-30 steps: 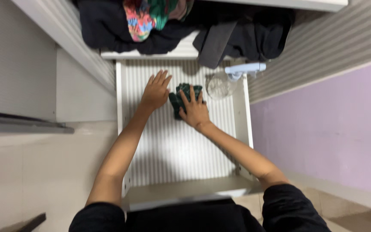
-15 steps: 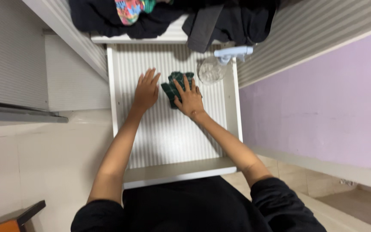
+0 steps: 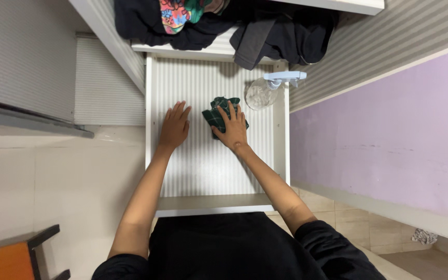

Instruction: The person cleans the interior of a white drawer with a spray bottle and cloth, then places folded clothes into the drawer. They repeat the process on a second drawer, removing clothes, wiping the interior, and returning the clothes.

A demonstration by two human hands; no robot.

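Right hand [image 3: 233, 132] pressed flat, fingers spread, on dark green checked cloth [image 3: 219, 113] bunched mid-drawer on white ribbed drawer bottom [image 3: 198, 166], left hand [image 3: 174, 126] flat and bare just beside, clear spray bottle [image 3: 265, 91] beyond.

A single head-worn camera looks almost straight down from above the person's own shoulders, at arm's length from a white ribbed drawer [image 3: 203, 171]. The far edge of the drawer lies toward the frame's top.
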